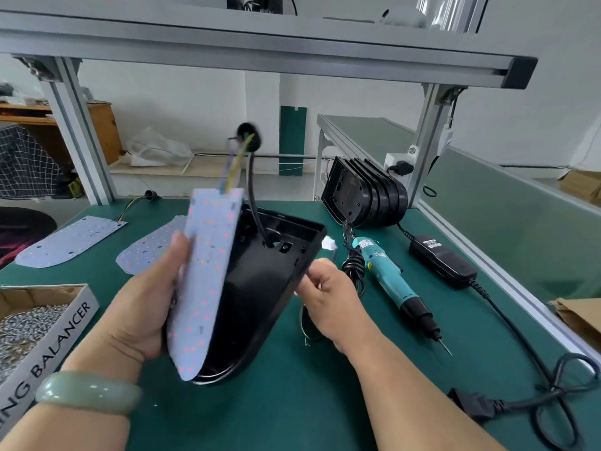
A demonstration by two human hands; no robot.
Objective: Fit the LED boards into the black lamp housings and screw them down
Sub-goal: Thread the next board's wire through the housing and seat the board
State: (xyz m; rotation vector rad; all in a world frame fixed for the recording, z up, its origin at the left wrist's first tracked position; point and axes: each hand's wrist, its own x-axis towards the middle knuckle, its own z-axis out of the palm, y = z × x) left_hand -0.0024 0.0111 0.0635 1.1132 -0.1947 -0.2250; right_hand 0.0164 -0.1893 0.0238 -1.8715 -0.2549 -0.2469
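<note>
So the left hand (pixel 153 288) is wrapped around the near-left rim of the black housing (pixel 270 288), thumb pressed on the LED board (pixel 208 275). The board stands on edge against that left rim, not seated yet. The housing itself is tipped up off the green surface (pixel 292 402). The right hand (pixel 328 297) has its fingers curled in a pinch on a thin wire (pixel 302 320) just outside the housing's right edge, with a white connector (pixel 328 244) poking out above it.

The worry for me is the black cable (pixel 255 203) running through the hole in the housing floor, plus the coloured leads off the top of the board. Drop the board flat without tucking those and they get trapped underneath, so it rocks and the screw holes won't line up. Yank the wire too hard and a solder joint could tear. The electric screwdriver (pixel 390 281) lies near, to the right, and the box of screws (pixel 29 323) is off to the left, so screwing is not yet begun.
</note>
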